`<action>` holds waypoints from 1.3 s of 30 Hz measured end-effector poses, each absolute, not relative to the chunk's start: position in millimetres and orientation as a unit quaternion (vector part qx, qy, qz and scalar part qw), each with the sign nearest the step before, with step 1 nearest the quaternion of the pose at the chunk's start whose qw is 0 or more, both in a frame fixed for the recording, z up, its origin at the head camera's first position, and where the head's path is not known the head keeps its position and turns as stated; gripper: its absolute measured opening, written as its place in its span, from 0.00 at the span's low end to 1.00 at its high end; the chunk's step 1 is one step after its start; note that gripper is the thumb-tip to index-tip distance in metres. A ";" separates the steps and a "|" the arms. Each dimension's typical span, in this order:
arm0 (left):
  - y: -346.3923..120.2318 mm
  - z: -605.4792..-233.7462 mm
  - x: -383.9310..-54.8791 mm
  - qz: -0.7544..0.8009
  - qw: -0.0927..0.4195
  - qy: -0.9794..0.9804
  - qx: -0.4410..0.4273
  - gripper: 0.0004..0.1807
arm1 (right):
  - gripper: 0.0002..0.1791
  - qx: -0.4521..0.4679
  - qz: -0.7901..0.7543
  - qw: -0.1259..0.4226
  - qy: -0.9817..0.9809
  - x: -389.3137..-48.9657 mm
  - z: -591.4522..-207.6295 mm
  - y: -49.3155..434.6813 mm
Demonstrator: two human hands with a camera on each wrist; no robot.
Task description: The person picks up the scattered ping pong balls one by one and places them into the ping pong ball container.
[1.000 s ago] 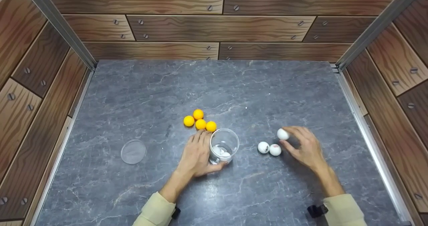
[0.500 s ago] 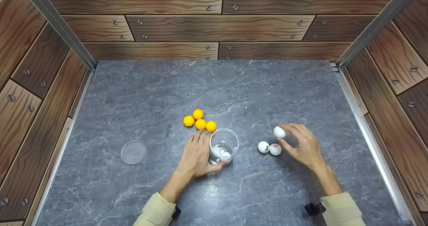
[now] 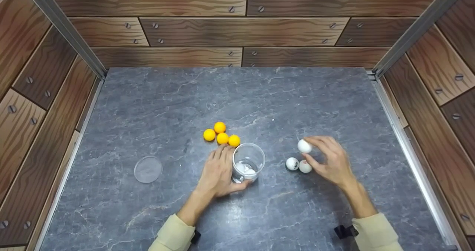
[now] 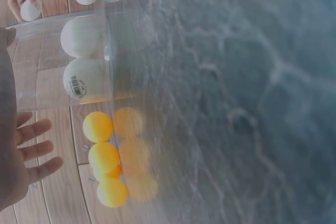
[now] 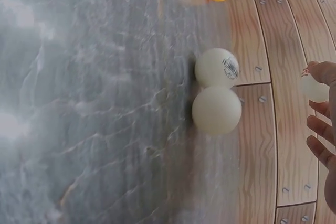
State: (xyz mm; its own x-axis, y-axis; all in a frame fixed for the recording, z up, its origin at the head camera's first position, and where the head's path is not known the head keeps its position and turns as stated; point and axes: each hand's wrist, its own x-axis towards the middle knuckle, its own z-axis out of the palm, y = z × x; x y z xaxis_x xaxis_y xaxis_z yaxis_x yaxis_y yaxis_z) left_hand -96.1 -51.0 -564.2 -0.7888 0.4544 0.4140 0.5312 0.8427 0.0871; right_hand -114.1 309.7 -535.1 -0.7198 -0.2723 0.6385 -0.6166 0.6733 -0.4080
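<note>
Nearest the left edge of the counter (image 3: 178, 95), a clear round disc (image 3: 148, 169) lies flat, well apart from everything else. About midway between the counter's left and right edges sit four orange balls (image 3: 222, 138), loosely clustered just beyond the left hand (image 3: 218, 173). That hand curves round a clear cup (image 3: 249, 160), its thumb along the near side and its fingers on the left; the wrist view shows some fingertips spread apart. The cup stands upright with its mouth uncovered, and two white balls (image 4: 83, 81) show through its wall.

Right of the cup, two loose white balls (image 3: 292, 163) sit side by side on the counter, well short of its right edge. Above and just beyond them is the one real change — the right hand (image 3: 333, 162) has shifted left over the last second, bringing a held white ball (image 3: 304, 146) with it. Thumb and forefinger pinch that ball clear of the surface, the other fingers loosely bent.

The disc, the orange balls, the cup and the loose pair have stayed put. For the work in hand, the shift seems to mean only less distance between ball and cup — the ball is not yet at the rim.
</note>
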 end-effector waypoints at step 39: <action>-50.0 -565.1 -96.2 -0.123 0.195 -0.937 -0.262 0.59 | 0.24 0.347 0.337 0.318 -0.816 -123.5 -507.3 242.8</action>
State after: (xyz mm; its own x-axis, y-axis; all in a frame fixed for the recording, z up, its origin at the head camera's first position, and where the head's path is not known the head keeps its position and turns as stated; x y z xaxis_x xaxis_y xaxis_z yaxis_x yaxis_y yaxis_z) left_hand -96.2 -50.0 -565.1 -0.7863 0.4437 0.4300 0.5397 0.8320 0.1285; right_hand -123.5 242.8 -507.3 -0.5572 -0.3520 0.7521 -0.7802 0.5321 -0.3290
